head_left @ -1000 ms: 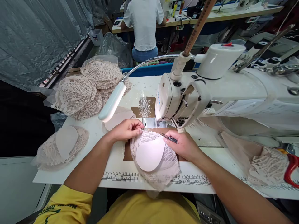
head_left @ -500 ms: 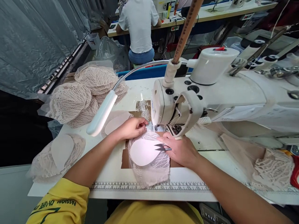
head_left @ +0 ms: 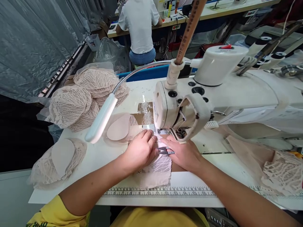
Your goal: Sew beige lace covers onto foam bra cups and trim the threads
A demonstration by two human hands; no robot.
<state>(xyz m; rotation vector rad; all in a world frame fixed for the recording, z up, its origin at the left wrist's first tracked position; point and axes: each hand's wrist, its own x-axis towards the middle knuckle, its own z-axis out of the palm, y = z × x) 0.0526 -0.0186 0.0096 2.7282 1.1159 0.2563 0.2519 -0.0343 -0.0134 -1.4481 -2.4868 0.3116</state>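
Beige lace cup panel (head_left: 158, 171) lies beneath left hand (head_left: 139, 152), pressed flat with fingers extended; right hand (head_left: 184, 155), beside it, pinches small steel thread snips (head_left: 165, 150). Snip tips may snag lace if dragged.

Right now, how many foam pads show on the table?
2 pads: one on lace at the table's left edge, one beside the lamp head. Others may hide under the left hand.

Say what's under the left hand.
The left hand lies flat on a lace piece, whose lower edge shows toward the ruler. Most of the lace, and anything between palm and lace, is covered. Snips in the right hand sit beside it.
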